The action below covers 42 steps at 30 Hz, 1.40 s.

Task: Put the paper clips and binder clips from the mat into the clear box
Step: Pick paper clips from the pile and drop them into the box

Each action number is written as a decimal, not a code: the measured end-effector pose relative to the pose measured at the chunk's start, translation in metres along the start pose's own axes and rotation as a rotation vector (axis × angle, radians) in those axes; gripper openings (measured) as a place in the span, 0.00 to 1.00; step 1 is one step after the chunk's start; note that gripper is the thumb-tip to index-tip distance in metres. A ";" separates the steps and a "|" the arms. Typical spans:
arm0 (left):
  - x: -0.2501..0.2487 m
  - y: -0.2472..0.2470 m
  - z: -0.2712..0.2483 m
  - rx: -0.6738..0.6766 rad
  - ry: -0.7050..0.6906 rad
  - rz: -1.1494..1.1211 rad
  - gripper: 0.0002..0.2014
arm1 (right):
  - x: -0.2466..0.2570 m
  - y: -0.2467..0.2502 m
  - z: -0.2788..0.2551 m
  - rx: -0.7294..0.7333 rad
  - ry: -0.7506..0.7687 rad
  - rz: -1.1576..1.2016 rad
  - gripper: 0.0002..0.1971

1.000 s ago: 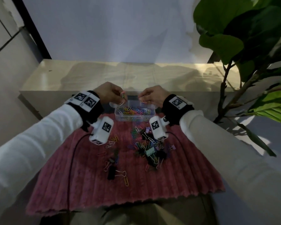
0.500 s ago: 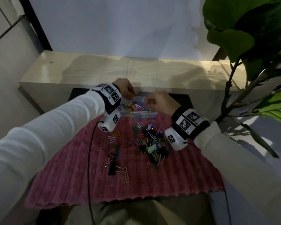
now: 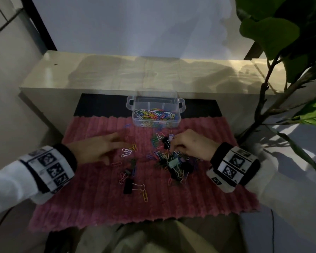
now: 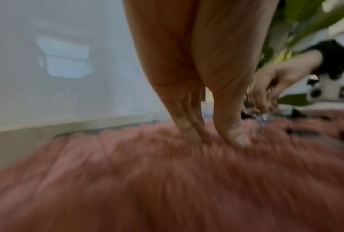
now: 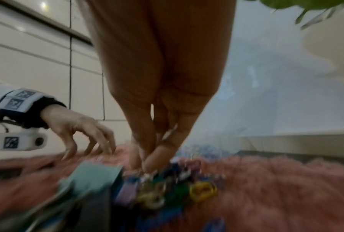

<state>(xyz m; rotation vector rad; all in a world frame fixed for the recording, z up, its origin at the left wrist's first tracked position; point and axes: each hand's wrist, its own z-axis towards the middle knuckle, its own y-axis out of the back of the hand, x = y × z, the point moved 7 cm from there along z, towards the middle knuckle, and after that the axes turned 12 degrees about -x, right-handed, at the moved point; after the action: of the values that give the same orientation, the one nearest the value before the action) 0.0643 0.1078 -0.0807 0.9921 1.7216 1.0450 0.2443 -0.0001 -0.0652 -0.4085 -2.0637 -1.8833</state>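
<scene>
Both hands are lowered onto the pink mat (image 3: pixel 91 201), the left hand (image 3: pixel 97 150) spread beside loose paper clips (image 3: pixel 127 152), the right hand (image 3: pixel 188 146) pinching into the clip pile (image 3: pixel 173 161), with the clear box (image 3: pixel 155 114) just beyond, nearer the right.

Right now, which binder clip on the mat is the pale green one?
The pale green binder clip in the main pile, just below the right hand; the binder clips around it are dark.
</scene>
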 end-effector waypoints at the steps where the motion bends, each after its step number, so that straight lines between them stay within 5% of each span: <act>1: -0.001 -0.006 -0.001 -0.030 -0.028 -0.008 0.37 | 0.004 -0.004 -0.001 0.008 0.029 -0.007 0.06; 7: -0.010 -0.006 0.016 -0.093 -0.127 -0.102 0.33 | 0.029 -0.010 0.011 -0.053 0.119 -0.054 0.13; 11: -0.015 -0.006 0.022 -0.103 -0.111 -0.084 0.33 | 0.034 -0.020 0.034 0.005 0.035 -0.251 0.36; 14: -0.020 -0.005 0.027 -0.083 -0.055 -0.010 0.28 | 0.031 -0.027 0.040 0.084 -0.017 -0.399 0.44; 19: -0.025 -0.005 0.035 -0.077 -0.043 -0.023 0.12 | 0.025 -0.035 0.027 0.153 -0.034 -0.332 0.36; 25: -0.025 0.009 0.047 -0.144 -0.106 -0.070 0.03 | 0.030 -0.020 0.042 0.136 0.056 -0.241 0.11; 29: -0.012 0.028 0.044 -0.142 -0.005 -0.128 0.06 | 0.018 -0.013 0.055 0.160 -0.038 -0.028 0.09; 35: 0.004 0.086 0.050 -0.336 0.171 -0.378 0.03 | -0.011 0.018 0.041 -0.042 -0.318 0.606 0.06; 38: 0.009 0.107 0.081 -0.468 0.220 -0.418 0.01 | -0.015 0.021 0.033 -0.085 -0.356 0.750 0.07; 42: 0.012 0.102 0.117 -0.483 0.252 -0.370 0.04 | -0.022 0.031 0.028 -0.186 -0.414 0.879 0.05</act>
<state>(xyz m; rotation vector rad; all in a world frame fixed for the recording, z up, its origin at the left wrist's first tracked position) 0.1885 0.1795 -0.0215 0.2342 1.6486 1.2880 0.2765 0.0303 -0.0485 -1.5571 -1.4834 -1.4859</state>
